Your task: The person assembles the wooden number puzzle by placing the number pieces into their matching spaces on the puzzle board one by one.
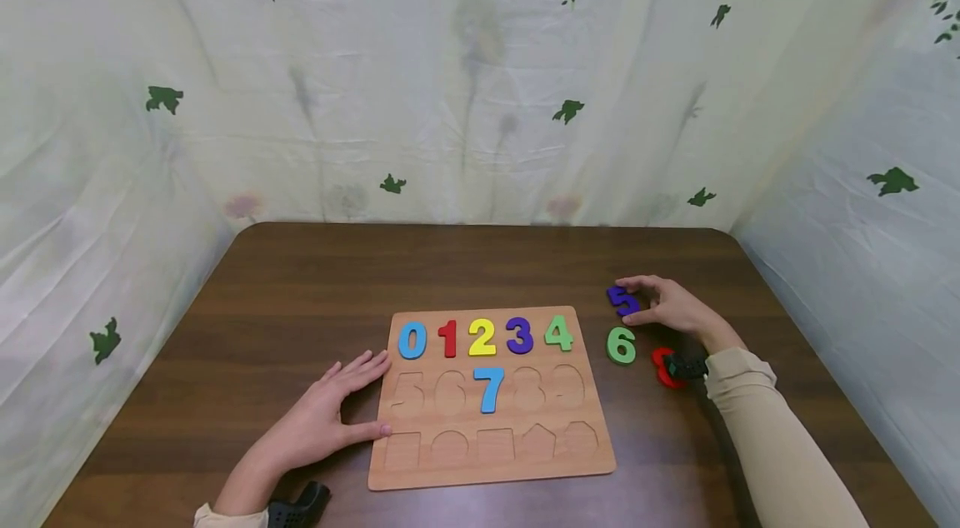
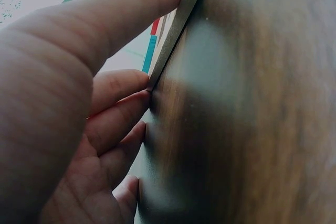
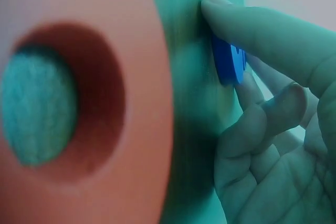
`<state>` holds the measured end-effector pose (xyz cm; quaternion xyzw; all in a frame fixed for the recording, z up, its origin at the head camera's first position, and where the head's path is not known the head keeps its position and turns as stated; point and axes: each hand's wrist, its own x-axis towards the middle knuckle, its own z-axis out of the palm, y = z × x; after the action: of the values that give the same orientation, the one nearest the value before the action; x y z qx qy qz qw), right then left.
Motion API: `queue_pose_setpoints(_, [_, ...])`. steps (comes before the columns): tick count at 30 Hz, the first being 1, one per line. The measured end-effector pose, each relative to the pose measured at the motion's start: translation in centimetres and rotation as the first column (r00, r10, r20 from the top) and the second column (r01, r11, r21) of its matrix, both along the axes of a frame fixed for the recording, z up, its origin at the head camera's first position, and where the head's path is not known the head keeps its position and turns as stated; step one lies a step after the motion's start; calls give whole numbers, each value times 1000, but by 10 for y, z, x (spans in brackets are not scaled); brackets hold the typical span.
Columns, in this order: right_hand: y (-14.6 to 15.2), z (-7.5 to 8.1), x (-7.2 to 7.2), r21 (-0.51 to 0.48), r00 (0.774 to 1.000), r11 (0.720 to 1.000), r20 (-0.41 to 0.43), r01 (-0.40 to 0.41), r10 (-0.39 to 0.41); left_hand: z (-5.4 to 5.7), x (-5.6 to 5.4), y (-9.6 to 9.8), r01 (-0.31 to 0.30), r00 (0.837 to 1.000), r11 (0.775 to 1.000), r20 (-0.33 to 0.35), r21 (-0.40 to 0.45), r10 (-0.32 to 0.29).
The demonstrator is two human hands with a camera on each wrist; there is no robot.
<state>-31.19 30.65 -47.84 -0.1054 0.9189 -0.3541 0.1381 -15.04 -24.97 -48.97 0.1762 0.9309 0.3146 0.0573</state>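
Note:
A wooden number board (image 1: 495,453) lies on the table with 0, 1, 2, 3 and 4 in its top row and a light-blue 7 (image 1: 489,389) in the row below. My left hand (image 1: 318,415) touches the board's left edge, fingers extended and thumb apart. In the left wrist view, the thumb (image 2: 142,3) and fingertips meet that edge. Off the board's upper right corner, my right hand (image 1: 678,313) pinches a purple number 5 (image 1: 621,301) between thumb and fingers. The right wrist view shows the 5 (image 3: 228,61) beside the thumb, partly hidden.
A green 6 (image 1: 621,346) lies right of the board, just below the 5. Under my right wrist is a red number piece (image 1: 663,367), partly covered, looming large in the right wrist view. The brown table (image 1: 337,270) ends at a white leaf-patterned curtain (image 1: 420,95).

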Motion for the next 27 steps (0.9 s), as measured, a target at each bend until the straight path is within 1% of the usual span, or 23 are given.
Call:
queue_pose_setpoints(6, [1,3,1,-25,999,1000,30,-9,10,0,0,1,-4,1000,1000,5,-6,4])
queue_pose_setpoints(13, [2,4,1,-23,999,1000,48,-9,10,2,0,1,-8,1000,1000,16,-5,8])
queue_pose_setpoints(20, [0,1,0,3,1000,1000,12,-21,21,2,1,0,-1,1000,1000,13,0,1])
queue_pose_setpoints(27, [2,2,3,14,1000,1000,-9,-1,1,1,0,1,12,1000,1000,6,1,-12])
